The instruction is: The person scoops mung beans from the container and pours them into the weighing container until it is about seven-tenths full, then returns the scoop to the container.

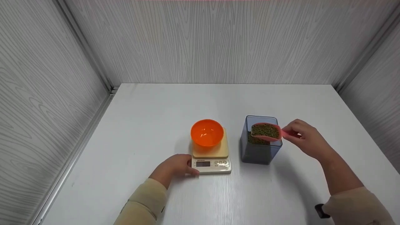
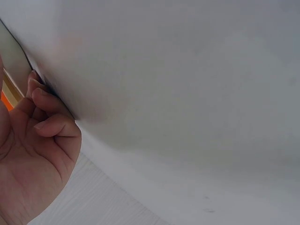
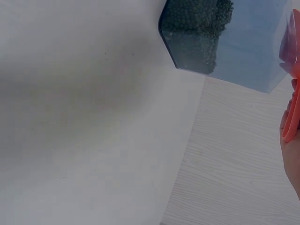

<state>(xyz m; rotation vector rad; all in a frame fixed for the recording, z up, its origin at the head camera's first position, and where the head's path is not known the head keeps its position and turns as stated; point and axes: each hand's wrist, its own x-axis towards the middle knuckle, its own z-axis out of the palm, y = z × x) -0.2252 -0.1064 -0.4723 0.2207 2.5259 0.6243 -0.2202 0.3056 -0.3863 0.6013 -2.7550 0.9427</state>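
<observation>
My left hand [image 1: 177, 165] grips the front left corner of a white kitchen scale [image 1: 212, 169], its thumb along the front edge. In the left wrist view its fingers [image 2: 58, 125] curl at the scale's edge. An orange bowl [image 1: 207, 133] sits on the scale's tan platform [image 1: 223, 150]. My right hand [image 1: 307, 139] pinches the handle of a pink scoop [image 1: 280, 133], heaped with small green beans [image 1: 265, 130]. The scoop is over the mouth of a clear bluish container [image 1: 259, 155], partly filled with the same beans. In the right wrist view the scoop's handle [image 3: 291, 117] lies against the palm.
The container stands on the white table [image 1: 150, 125], a short way right of the scale. Grey wood-grain panels [image 1: 200, 40] rise behind the table and on both sides. A small black object [image 1: 321, 211] shows at the right sleeve.
</observation>
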